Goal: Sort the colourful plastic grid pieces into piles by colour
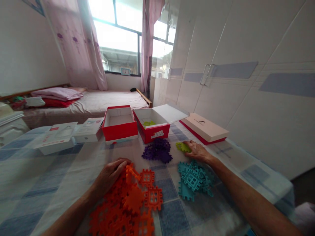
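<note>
My right hand [198, 152] has its fingers closed on a yellow-green plastic building piece [182, 147] at the tablecloth. Just below that hand lies a pile of teal interlocking pieces [193, 179], some with window cut-outs. My left hand [113, 172] rests along the upper left side of a large orange pile of interlocking pieces [134, 198], its fingers reaching over the edge and partly hidden. Between and beyond the hands sits a small heap of dark purple pieces [158, 150]. More yellow-green pieces [148, 123] lie inside an open red box [154, 133] behind the purple heap.
A second open red box [120, 132] stands left of the first. Farther left are two white boxes [89, 129] [57, 137]. A closed box with a cream lid [205, 126] lies at the back right. Beyond the table are a bed [110, 98] and a white wardrobe [233, 42].
</note>
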`<state>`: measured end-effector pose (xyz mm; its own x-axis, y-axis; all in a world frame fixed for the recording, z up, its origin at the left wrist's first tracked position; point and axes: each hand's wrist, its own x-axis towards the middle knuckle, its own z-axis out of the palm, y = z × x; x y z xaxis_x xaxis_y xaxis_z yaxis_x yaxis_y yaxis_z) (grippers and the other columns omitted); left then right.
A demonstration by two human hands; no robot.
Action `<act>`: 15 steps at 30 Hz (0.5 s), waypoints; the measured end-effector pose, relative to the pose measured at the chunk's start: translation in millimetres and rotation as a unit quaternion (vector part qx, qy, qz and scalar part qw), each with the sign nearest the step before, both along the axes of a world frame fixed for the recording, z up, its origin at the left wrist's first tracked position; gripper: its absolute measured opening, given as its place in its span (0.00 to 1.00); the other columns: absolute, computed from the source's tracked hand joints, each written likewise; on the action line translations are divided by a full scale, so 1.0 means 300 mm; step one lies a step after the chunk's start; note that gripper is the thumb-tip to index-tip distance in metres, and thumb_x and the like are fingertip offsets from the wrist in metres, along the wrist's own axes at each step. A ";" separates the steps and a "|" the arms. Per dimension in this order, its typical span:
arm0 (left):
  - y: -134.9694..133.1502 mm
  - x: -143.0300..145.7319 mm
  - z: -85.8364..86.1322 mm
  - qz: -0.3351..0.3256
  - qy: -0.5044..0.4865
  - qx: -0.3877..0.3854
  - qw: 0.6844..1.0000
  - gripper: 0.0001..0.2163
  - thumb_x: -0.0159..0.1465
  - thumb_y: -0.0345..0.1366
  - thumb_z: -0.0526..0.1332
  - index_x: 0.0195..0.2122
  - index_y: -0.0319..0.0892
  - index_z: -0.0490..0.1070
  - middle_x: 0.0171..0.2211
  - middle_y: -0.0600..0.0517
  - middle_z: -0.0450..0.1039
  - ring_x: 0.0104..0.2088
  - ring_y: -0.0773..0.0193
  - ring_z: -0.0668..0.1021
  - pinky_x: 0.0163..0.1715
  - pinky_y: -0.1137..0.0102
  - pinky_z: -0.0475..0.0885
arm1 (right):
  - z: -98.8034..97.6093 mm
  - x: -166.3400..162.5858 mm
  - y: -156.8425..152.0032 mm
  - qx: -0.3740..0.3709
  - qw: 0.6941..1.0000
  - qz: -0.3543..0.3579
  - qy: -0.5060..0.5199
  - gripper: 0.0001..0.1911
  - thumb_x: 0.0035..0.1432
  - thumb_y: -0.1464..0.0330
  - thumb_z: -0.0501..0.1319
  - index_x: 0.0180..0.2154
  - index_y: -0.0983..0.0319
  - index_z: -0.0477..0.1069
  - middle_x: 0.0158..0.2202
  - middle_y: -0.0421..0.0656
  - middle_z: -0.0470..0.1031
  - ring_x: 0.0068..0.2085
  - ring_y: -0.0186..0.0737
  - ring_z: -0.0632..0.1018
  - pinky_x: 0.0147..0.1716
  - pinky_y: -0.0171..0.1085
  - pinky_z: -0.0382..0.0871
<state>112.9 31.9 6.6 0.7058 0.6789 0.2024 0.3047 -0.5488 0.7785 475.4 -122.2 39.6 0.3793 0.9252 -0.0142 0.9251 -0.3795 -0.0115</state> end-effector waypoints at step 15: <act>0.002 0.005 -0.009 -0.007 -0.015 -0.018 1.000 0.19 0.65 0.47 0.48 0.39 0.43 0.76 0.42 0.49 0.77 0.43 0.59 0.77 0.46 0.69 0.69 | 0.041 0.097 0.037 0.306 0.913 -0.071 0.259 0.17 0.54 0.66 0.48 0.42 0.61 0.69 0.35 0.47 0.76 0.39 0.45 0.75 0.40 0.41 0.67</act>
<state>114.3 32.4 3.9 0.7096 0.6758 0.1992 0.2731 -0.5244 0.8065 504.5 -111.1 51.8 0.5856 0.7620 0.2766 0.6766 -0.2716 -0.6844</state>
